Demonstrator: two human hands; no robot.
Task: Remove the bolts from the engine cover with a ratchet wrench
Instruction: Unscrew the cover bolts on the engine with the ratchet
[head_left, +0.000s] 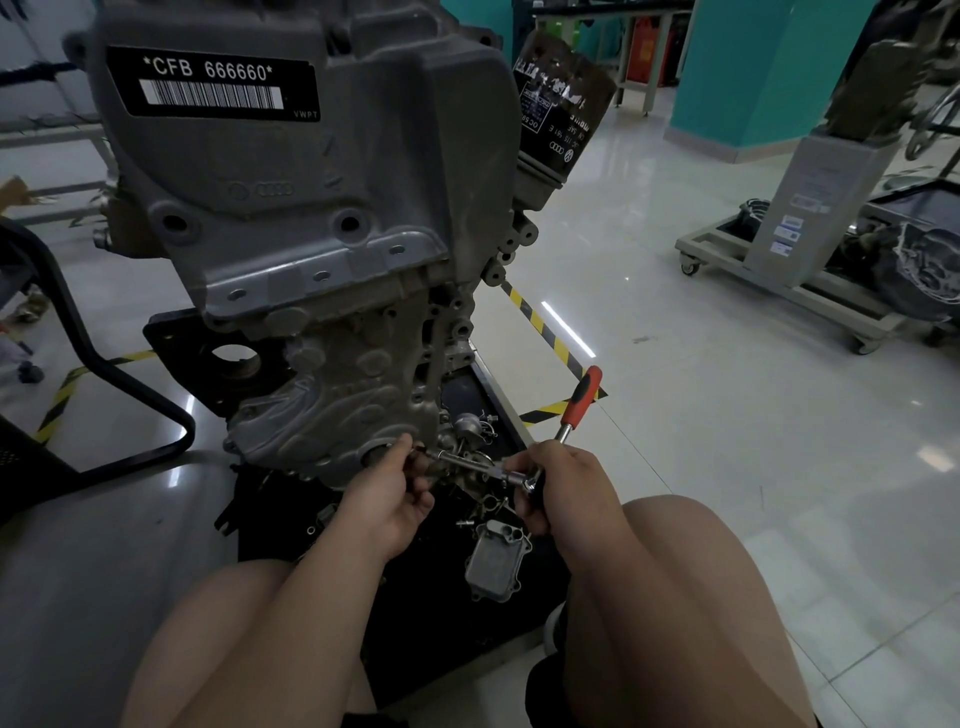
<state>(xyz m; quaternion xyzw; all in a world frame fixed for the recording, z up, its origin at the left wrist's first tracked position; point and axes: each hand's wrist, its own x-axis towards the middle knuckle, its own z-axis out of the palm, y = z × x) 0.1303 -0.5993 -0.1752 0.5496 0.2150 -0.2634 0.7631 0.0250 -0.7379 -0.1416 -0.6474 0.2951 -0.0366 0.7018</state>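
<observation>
A grey engine (311, 208) stands upright on a black stand, its cast cover (353, 395) facing me at the lower end. A ratchet wrench (582, 397) with a red and black handle points up and to the right; a long steel extension (467, 464) runs from its head to the cover's lower right edge. My right hand (563, 480) grips the ratchet head. My left hand (387, 491) pinches the far end of the extension by the cover. The bolt itself is hidden behind my fingers.
Loose bolts, clips and a small metal housing (496, 558) lie on the black tray (415, 623) under the engine. An oil filter (561, 114) sticks out at the upper right. A wheeled stand (789, 270) with engine parts sits to the right. Yellow-black floor tape (545, 332) crosses the tiled floor.
</observation>
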